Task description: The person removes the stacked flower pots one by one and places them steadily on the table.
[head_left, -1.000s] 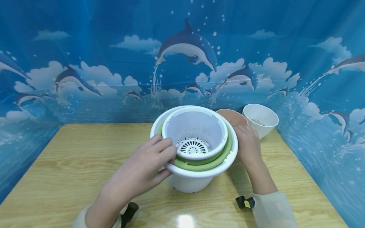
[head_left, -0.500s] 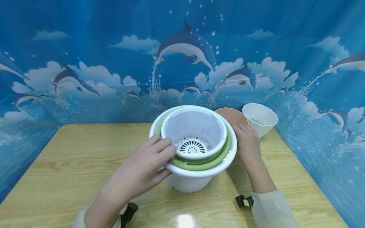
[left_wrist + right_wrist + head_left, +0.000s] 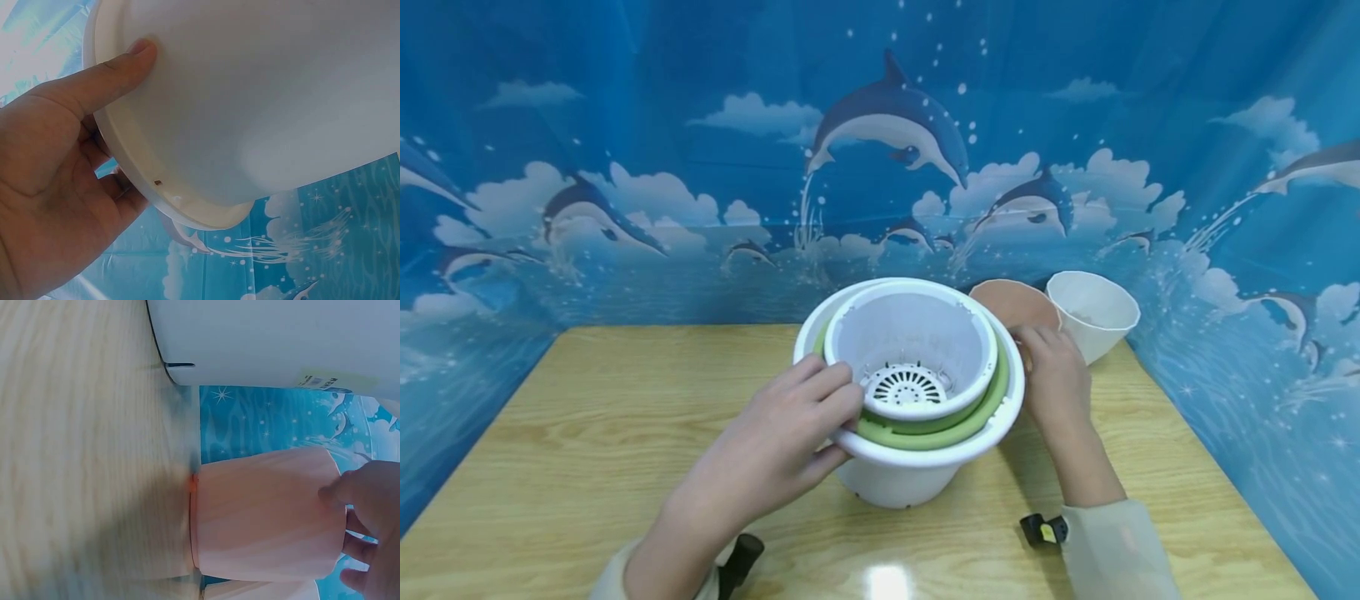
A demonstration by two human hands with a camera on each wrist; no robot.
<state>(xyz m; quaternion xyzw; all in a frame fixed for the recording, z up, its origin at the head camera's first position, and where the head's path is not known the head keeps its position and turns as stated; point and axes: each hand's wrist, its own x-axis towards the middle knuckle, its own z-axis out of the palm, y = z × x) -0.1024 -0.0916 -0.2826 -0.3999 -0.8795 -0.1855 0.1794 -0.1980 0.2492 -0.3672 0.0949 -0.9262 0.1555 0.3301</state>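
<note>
Nested flower pots stand at the middle of the table in the head view: a large white pot (image 3: pixel 891 486), a green pot (image 3: pixel 958 433) inside it, and a white inner pot (image 3: pixel 913 325) with a slotted base. My left hand (image 3: pixel 782 425) grips the near-left rim of the stack. In the left wrist view, its thumb presses the white outer wall (image 3: pixel 262 106) below the rim. Behind and right of the stack is a terracotta-coloured pot (image 3: pixel 1015 302). My right hand (image 3: pixel 1056 379) pinches its rim, thumb outside in the right wrist view, where the pot (image 3: pixel 269 515) stands upright.
A cream faceted pot (image 3: pixel 1097 304) stands at the back right, next to the terracotta one. The wooden table (image 3: pixel 647 400) meets a blue dolphin-print curtain (image 3: pixel 700 167) at the back and sides. A label (image 3: pixel 337 380) shows on the large white pot.
The terracotta pot and the cream pot have shifted slightly to the right, and my right hand's fingers have moved a little at the rim. My left hand and the nested pots have stayed put.
</note>
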